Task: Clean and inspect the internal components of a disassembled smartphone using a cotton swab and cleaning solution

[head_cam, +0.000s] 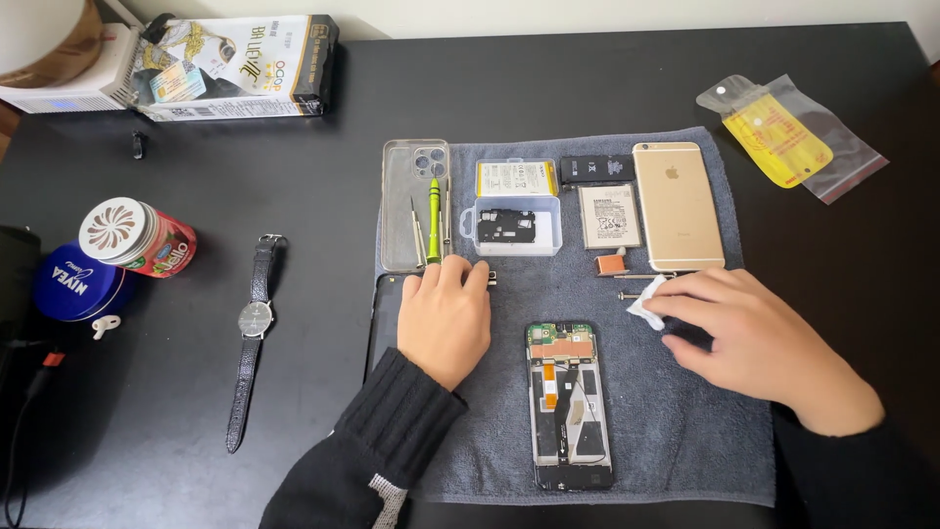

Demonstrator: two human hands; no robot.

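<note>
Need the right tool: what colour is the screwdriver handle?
Bright green screwdriver, head view.

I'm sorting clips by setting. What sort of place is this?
Probably a home desk set up for phone repair. An opened phone lies on a grey towel with small screwdrivers and spare batteries near the left hand, while a wristwatch rests on the black tabletop.

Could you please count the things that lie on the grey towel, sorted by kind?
Phones: 2, an opened phone and a gold phone
Loose batteries: 3
Clear phone case: 1
Green screwdriver: 1
Small clear plastic box: 1
Total: 8
</note>
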